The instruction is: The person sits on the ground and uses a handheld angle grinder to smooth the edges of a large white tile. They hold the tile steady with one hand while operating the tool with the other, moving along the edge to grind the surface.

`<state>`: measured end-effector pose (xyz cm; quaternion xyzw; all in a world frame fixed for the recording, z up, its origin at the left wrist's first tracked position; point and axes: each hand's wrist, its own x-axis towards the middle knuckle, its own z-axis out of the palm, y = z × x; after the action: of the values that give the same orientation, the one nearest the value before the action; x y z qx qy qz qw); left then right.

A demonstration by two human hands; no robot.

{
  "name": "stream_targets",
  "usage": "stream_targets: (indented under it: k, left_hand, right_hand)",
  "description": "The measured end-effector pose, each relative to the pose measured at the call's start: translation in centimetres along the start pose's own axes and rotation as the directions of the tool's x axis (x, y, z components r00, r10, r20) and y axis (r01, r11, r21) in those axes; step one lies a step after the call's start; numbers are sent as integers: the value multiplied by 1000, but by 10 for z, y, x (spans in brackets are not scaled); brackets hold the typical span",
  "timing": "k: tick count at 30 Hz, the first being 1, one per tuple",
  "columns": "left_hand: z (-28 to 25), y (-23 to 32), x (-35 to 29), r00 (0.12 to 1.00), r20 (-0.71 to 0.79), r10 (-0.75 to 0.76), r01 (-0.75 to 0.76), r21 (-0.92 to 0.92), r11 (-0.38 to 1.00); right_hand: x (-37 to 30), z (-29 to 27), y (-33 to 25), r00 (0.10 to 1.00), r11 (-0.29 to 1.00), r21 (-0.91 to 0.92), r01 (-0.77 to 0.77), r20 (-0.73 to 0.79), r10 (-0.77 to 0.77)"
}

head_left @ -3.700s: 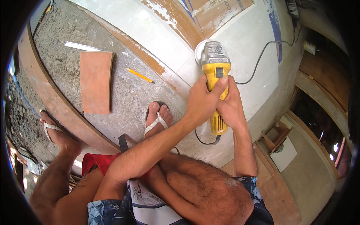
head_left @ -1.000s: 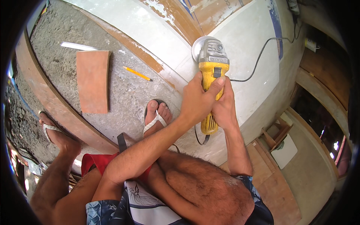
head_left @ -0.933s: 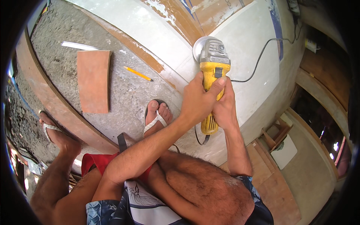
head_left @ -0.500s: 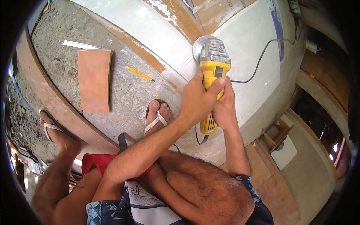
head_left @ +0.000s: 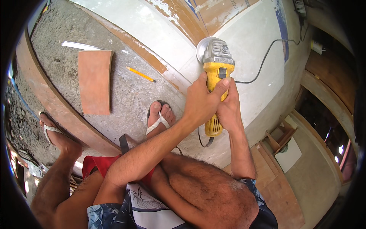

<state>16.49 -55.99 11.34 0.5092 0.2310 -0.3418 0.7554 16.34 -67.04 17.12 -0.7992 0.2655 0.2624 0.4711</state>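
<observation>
A yellow angle grinder with a grey metal head is held in both hands. My left hand wraps its body from the left, thumb lying across the front below the black switch. From the right my right hand grips the handle lower down. The pale grinding disc at the upper left of the head is near the joint between white-coated panels and a brown strip. I cannot tell whether the disc touches the surface. A cord leaves the handle's lower end.
On the rough concrete floor lie a brown rectangular board, a yellow pencil and a thin pale metal strip. A long curved wooden plank runs between my sandalled feet. A black cable crosses the white surface at right.
Both hands keep the same grip, and the grinder stays practically where it was. The view has shifted very slightly; nothing was taken hold of or let go.
</observation>
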Motion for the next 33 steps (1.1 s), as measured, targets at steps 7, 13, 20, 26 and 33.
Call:
stream_targets:
  k: [7,13,20,26,33]
  left_hand:
    - [4,-1,0,1000,24,-13,13,-25,1000]
    - [3,2,-2,1000,4,4,-4,-25,1000]
    - [0,4,-2,1000,1,22,-22,-37,999]
    - [3,-2,2,1000,25,-6,7,-38,999]
    - [10,-9,7,998,59,24,-17,-116,993]
  right_hand:
    - [-1,-5,3,1000,1000,-15,2,-17,-3]
    - [-2,-2,-1,1000,999,31,13,-4,-13]
    - [0,-1,-4,1000,1000,-24,-11,-8,10]
    - [0,-5,-1,1000,997,-72,-13,-17,11]
    - [1,-11,-9,1000,994,-106,1,-25,-3]
